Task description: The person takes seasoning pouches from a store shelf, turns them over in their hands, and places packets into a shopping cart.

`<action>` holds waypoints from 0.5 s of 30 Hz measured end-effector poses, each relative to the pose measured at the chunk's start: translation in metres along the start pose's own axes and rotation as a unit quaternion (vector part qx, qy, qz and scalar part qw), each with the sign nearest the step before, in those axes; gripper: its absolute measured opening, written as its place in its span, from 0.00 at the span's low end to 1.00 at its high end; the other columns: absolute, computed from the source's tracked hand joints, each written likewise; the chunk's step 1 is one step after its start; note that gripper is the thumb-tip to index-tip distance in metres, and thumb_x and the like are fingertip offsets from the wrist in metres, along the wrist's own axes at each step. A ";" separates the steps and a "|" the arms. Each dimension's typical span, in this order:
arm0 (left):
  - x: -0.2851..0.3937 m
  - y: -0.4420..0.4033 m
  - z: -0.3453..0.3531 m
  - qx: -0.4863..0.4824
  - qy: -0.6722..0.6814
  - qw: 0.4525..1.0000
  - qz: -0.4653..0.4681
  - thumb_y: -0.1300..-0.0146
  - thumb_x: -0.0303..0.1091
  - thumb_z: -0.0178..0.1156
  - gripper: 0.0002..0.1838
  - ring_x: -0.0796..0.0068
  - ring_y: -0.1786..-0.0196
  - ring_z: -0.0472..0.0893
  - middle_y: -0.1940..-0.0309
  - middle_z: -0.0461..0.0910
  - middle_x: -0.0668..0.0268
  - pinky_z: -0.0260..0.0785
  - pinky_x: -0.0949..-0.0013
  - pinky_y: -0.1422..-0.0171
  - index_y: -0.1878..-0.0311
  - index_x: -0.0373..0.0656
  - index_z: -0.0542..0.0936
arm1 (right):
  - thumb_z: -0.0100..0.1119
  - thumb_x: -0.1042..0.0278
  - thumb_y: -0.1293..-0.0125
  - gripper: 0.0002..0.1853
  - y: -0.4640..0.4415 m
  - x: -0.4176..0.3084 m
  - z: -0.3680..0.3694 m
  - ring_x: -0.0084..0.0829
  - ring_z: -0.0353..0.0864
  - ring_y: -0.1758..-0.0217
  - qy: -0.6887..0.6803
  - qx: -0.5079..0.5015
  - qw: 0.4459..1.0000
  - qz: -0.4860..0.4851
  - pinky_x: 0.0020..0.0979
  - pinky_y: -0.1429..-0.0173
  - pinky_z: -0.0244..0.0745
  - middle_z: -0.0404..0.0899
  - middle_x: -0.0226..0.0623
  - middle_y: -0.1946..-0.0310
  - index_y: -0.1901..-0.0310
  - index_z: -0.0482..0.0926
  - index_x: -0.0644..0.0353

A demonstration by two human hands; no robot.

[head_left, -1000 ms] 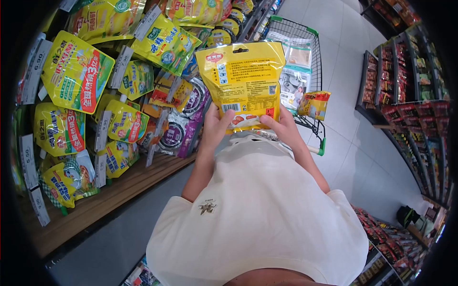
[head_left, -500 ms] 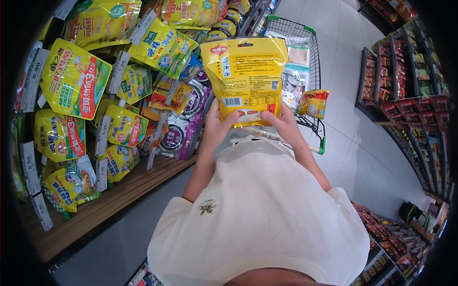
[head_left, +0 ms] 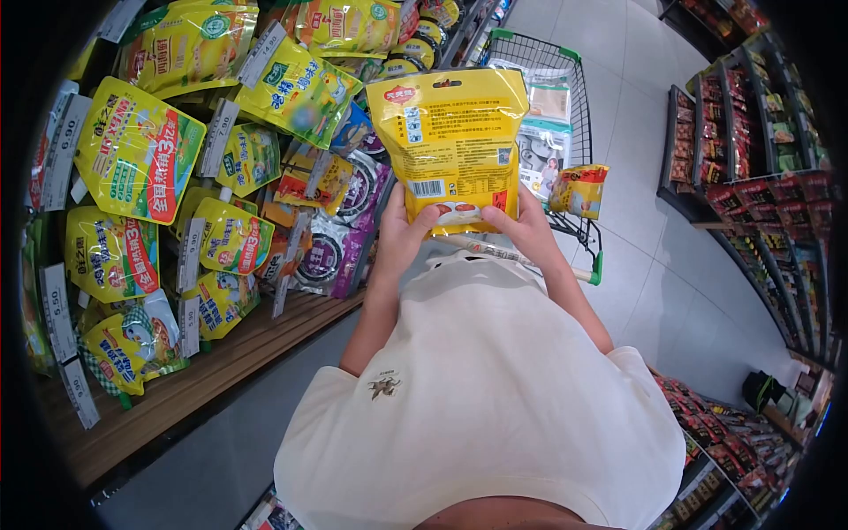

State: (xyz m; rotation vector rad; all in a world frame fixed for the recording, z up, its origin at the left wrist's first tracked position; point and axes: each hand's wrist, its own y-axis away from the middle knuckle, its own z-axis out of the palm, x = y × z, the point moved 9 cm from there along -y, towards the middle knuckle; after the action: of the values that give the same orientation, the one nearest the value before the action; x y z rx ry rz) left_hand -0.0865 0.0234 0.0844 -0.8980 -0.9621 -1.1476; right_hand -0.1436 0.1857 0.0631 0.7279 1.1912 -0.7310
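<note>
A yellow pouch (head_left: 455,141) is held upright in front of my chest, its back with small print, a barcode and a hang hole turned toward me. My left hand (head_left: 406,230) grips its lower left corner, thumb on the printed side. At the lower right corner my right hand (head_left: 523,228) holds it the same way, thumb near a red patch. The fingers behind the pouch are hidden. Just beyond it stands a shopping cart (head_left: 581,124) with white and green packages (head_left: 546,146) inside and a small yellow packet (head_left: 579,191) at its near right side.
Yellow and green seasoning pouches (head_left: 140,150) hang with price tags on the left, above a wooden shelf edge (head_left: 221,375). Purple packs (head_left: 340,238) hang beside my left hand. Across the tiled floor (head_left: 654,230), more shelves (head_left: 751,132) of packets stand at the right.
The pouch has tilted and moved slightly up in the view compared with a second ago. Both hands have kept their grip on its lower corners.
</note>
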 end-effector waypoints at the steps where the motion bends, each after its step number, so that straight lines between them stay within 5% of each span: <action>1: 0.000 0.000 0.000 -0.001 -0.002 1.000 0.001 0.31 0.35 0.61 0.29 0.73 0.43 0.78 0.42 0.74 0.59 0.72 0.71 0.40 0.34 0.34 0.61 | 0.67 0.63 0.36 0.30 0.000 -0.001 0.000 0.25 0.76 0.44 0.003 -0.001 1.000 -0.004 0.29 0.40 0.73 0.77 0.38 0.45 0.37 0.66 0.66; 15: -0.004 0.002 -0.004 0.004 -0.018 1.000 -0.003 0.32 0.42 0.62 0.34 0.75 0.46 0.78 0.44 0.75 0.61 0.73 0.73 0.43 0.32 0.34 0.60 | 0.65 0.66 0.34 0.30 0.003 -0.011 0.009 0.24 0.76 0.44 -0.005 -0.022 1.000 -0.010 0.28 0.40 0.72 0.76 0.38 0.44 0.36 0.65 0.67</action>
State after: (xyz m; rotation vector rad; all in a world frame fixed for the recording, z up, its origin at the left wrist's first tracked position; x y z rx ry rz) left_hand -0.0846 0.0211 0.0787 -0.9129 -0.9994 -1.1355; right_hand -0.1382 0.1814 0.0759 0.6755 1.2037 -0.7223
